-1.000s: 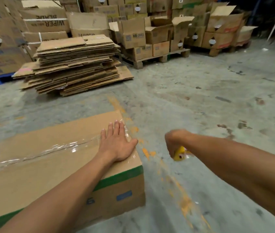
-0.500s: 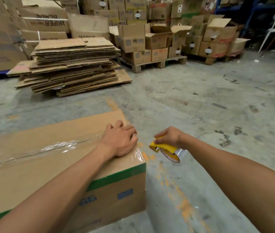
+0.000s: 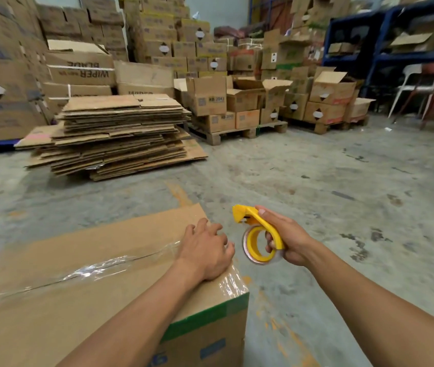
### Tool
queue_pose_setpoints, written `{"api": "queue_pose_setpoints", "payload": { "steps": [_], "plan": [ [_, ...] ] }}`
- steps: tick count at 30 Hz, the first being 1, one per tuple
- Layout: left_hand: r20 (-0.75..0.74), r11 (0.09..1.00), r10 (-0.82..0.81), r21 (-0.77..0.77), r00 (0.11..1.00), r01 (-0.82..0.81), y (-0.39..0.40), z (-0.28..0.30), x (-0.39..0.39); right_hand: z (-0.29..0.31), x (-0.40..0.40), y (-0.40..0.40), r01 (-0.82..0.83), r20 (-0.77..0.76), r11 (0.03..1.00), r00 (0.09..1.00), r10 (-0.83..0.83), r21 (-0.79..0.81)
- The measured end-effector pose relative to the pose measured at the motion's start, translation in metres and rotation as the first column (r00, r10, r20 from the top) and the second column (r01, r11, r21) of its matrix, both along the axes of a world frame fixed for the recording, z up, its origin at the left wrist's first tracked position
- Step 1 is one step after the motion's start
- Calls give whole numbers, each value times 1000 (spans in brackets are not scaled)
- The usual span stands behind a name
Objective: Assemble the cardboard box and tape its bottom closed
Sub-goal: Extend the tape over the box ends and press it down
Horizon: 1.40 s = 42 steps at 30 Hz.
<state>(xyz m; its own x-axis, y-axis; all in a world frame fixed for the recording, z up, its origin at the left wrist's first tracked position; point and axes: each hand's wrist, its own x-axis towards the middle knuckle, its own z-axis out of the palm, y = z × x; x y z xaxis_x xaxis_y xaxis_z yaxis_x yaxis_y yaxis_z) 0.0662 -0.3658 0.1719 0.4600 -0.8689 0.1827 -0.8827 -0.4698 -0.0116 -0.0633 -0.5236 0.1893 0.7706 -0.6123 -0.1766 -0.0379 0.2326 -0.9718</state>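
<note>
The right hand (image 3: 287, 239) is wrapped tight around a yellow plastic tape holder (image 3: 257, 229) with a round roll of clear tape. The left hand (image 3: 205, 250) presses down, fingers curled, on the brown cardboard box (image 3: 91, 282) beside it. Shiny, wrinkly tape (image 3: 99, 268) runs along the box's flat top. The floor (image 3: 316, 181) is rough and grey.

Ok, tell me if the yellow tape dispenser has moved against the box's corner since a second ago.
Yes. The yellow tape dispenser rose from floor-side below the cardboard box corner to level with it.
</note>
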Motion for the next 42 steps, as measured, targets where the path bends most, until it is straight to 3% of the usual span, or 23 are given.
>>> {"api": "queue_pose_setpoints", "payload": {
  "steps": [3,5,6,7,8,9,10,11,19,31,35,37,40,42],
  "plan": [
    [-68,986,9,-166,998,-20,4,5,-1,5,-9,-5,-68,31,990,997,65,120],
    [-275,921,74,-350,958,-172,6,16,2,8,-15,-7,-125,74,968,991,111,216],
    [-494,863,76,-403,866,-305,8,28,4,10,-17,-8,-167,110,951,984,142,261],
    [-745,811,17,-379,667,-445,10,42,4,12,-20,-8,-217,147,931,973,180,294],
    [-914,788,-57,-288,402,-545,11,54,5,14,-23,-8,-267,178,912,959,220,311],
    [-979,804,-92,-181,182,-566,14,65,5,16,-25,-7,-310,198,897,946,257,315],
    [-994,842,-88,-105,57,-530,18,73,3,18,-27,-6,-340,207,887,936,286,314],
    [-997,871,-75,-62,-6,-486,20,80,-1,20,-27,-6,-359,208,879,929,306,313],
    [-970,939,-101,-19,-222,-343,17,97,-28,34,-28,-2,-471,232,851,876,422,231],
    [-947,937,-145,-38,-288,-348,18,90,-29,45,-36,-2,-496,250,852,858,449,170],
    [-937,935,-158,-40,-312,-354,20,91,-29,46,-36,-4,-491,256,844,863,436,216],
    [-965,934,-145,-60,-220,-352,21,90,-24,50,-36,-5,-475,205,859,875,438,191],
    [-992,960,-21,-55,124,-274,27,79,-8,56,-35,7,-508,-51,861,860,508,5],
    [-963,980,47,-7,265,-200,34,71,4,59,-32,18,-561,-171,825,821,545,-62]
  ]
}}
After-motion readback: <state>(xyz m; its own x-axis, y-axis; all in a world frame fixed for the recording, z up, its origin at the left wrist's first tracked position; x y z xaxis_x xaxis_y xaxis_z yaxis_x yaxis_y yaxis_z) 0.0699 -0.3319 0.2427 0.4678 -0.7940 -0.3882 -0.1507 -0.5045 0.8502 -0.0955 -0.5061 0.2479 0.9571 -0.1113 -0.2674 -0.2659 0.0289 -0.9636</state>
